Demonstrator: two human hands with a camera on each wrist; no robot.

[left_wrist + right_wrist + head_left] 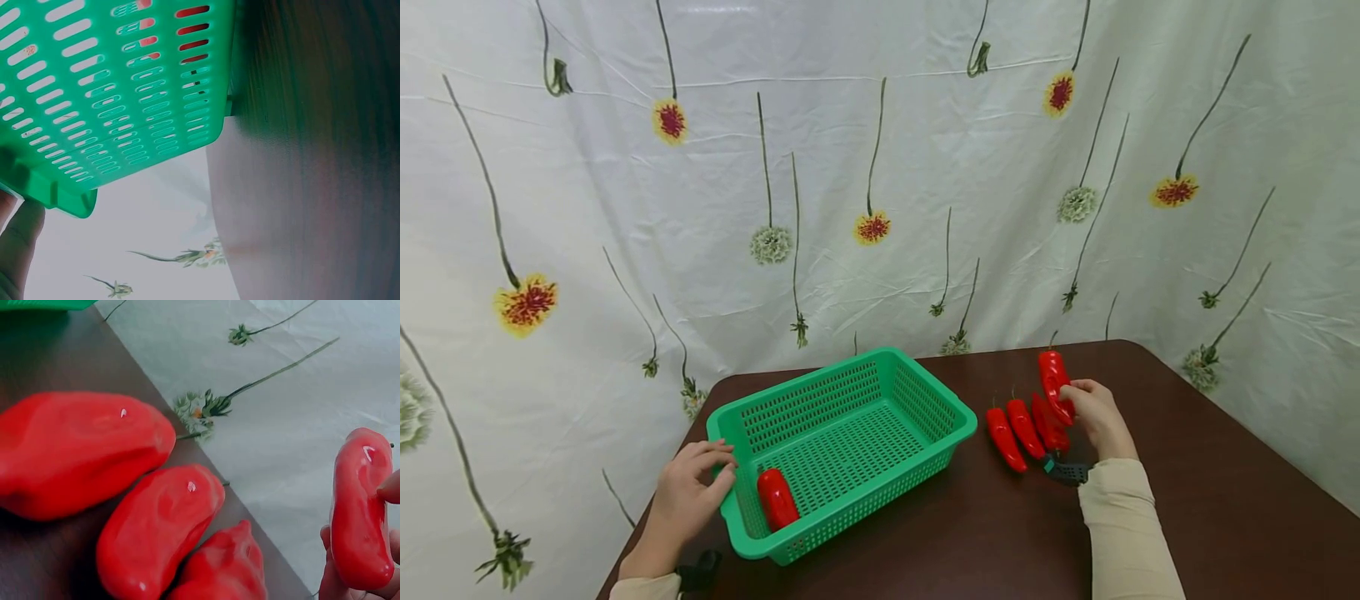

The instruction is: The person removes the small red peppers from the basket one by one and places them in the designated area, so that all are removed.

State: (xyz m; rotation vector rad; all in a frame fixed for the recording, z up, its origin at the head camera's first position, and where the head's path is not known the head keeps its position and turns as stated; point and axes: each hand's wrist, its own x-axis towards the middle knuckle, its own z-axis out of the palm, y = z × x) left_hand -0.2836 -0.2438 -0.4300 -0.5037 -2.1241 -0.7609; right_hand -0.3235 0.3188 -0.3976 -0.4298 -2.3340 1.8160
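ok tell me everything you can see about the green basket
The green basket looks like plastic: shallow and rectangular, with a smooth, rounded rim and slotted walls and floor. It sits upright, slantwise, on the dark table; one red pepper lies inside near the left end. The left hand touches the rim there.

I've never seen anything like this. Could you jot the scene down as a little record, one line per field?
Left hand: touches the basket rim
Right hand: holds a raised red pepper
Basket: green, slotted sides, on the table
In the basket: one red pepper, near the left end
Peppers on the table: at least three, red, right of the basket
Table: dark brown
Backdrop: white cloth with flower print
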